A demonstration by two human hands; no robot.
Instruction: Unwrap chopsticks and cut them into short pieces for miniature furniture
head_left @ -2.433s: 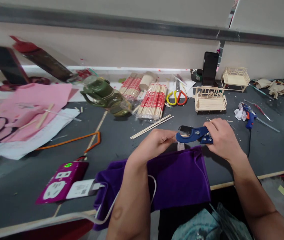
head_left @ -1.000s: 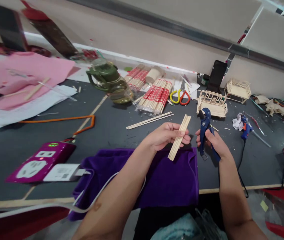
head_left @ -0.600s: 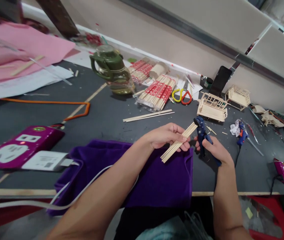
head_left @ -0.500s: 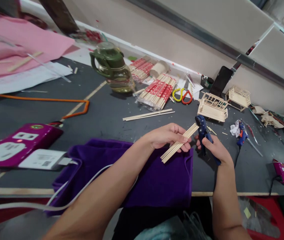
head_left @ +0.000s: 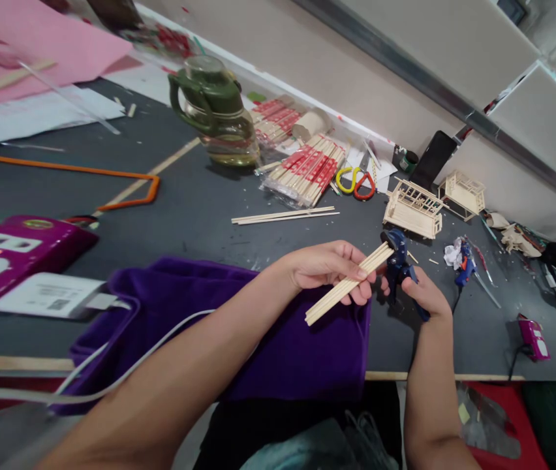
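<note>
Several thin wooden sticks (head_left: pixel 333 299) lie together in my left hand (head_left: pixel 334 269), pinched between thumb and fingers and slanting up to the right. My right hand (head_left: pixel 425 294) is wrapped around the handles of dark blue cutting pliers (head_left: pixel 396 261). The upper ends of the sticks meet the head of the pliers; whether the jaws are closed on them I cannot tell. Below both hands a purple cloth (head_left: pixel 297 356) covers the front of the dark table. Just beyond the pliers stands a small wooden model bench (head_left: pixel 412 212).
Loose sticks (head_left: pixel 285 215) lie behind my left hand. Farther back are packs of chopsticks (head_left: pixel 305 171), scissors (head_left: pixel 355 184) and a green-topped jug (head_left: pixel 216 111). A glue gun (head_left: pixel 466 264) rests at the right. A white cable (head_left: pixel 160 349) crosses the cloth by a purple power strip (head_left: pixel 23 258).
The view has shifted slightly, so the table things sit a little farther left. The stick ends now reach the pliers' head more closely. Both hands keep their holds.
</note>
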